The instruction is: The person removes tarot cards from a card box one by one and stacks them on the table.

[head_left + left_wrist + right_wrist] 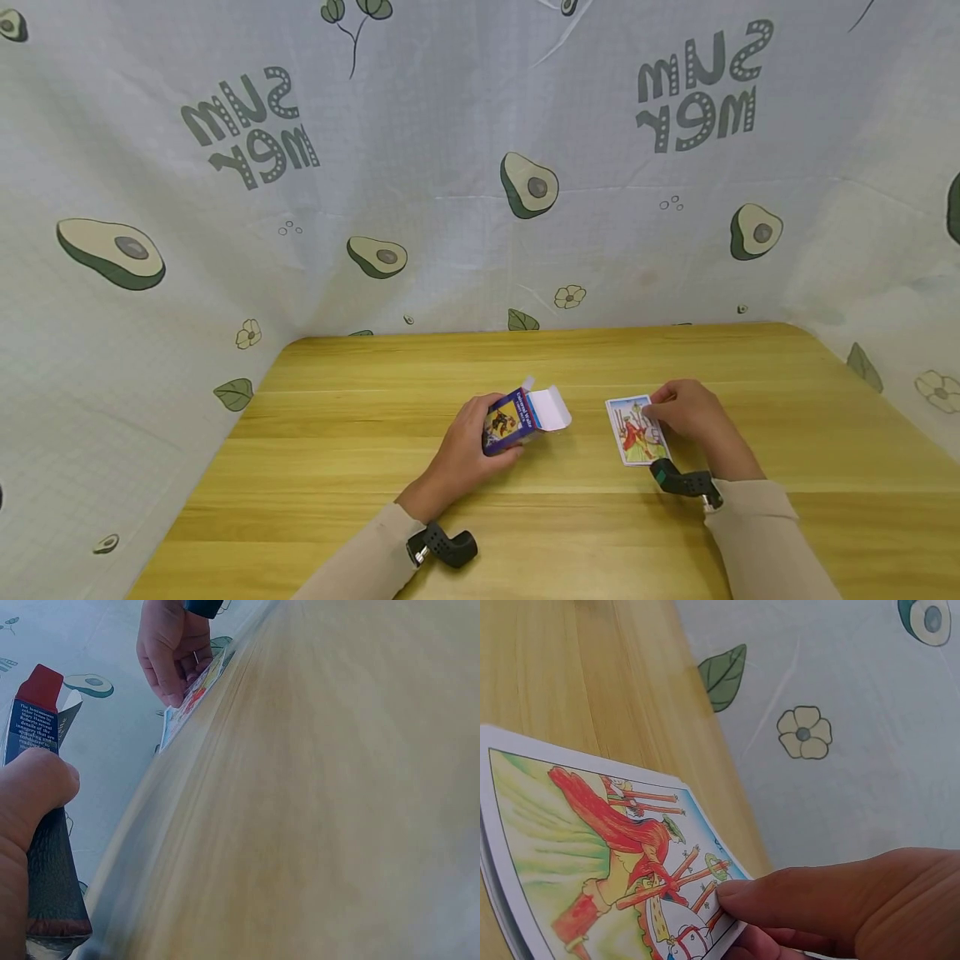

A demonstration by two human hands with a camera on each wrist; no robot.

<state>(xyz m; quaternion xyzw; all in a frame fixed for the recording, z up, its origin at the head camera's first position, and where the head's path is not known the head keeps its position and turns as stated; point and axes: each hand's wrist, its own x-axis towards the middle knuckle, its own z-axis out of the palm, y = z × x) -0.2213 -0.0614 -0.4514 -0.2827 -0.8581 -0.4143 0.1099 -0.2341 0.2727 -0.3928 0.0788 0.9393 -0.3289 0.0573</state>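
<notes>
In the head view my left hand (463,446) grips a purple tarot card box (504,423), tilted, its white end flap (551,408) folded open toward the right. The thumb lies across the box's printed side (34,724) in the left wrist view. To the right, my right hand (693,415) pinches a small stack of tarot cards (633,433) at its upper right corner. Face up on top is a card with a red-clad figure and staffs; the right wrist view shows the thumb over the picture (607,855) and fingers underneath. Whether cards remain inside the box is hidden.
Both hands are over a wooden table (337,467). A pale cloth (450,150) printed with avocados, leaves and flowers hangs behind and at the sides. Each wrist wears a black camera mount (450,546). A gap of bare wood separates the box from the cards.
</notes>
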